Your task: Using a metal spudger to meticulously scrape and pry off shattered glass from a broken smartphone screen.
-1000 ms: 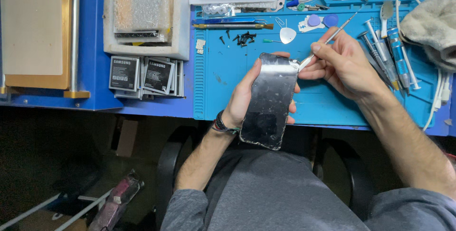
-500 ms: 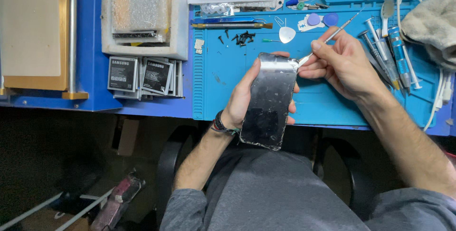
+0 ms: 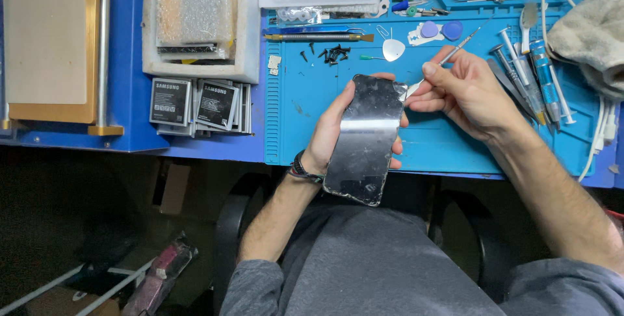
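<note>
Prying at the top edge of a cracked smartphone, held glass-up above the lap and just off the near edge of the tabletop. Left hand closed round the phone's left side, thumb across the glass, fingertips curling over the right edge. Right hand pinched shut on a thin metal spudger in a pen grip, flat tip resting at the phone's upper right corner, just beside the left fingertips. Step in hand, as judged: working the tip into the seam between glass and frame; seam itself too small to make out. Next move likely to call for a shallow angle, light pressure and a steady left grip, since shattered glass may splinter or the tip may slip toward the fingers. Beyond the right hand: a blue work mat, loose black screws, a white triangular pick, screwdrivers and a grey cloth. Beyond the left hand: a stack of phone batteries.
</note>
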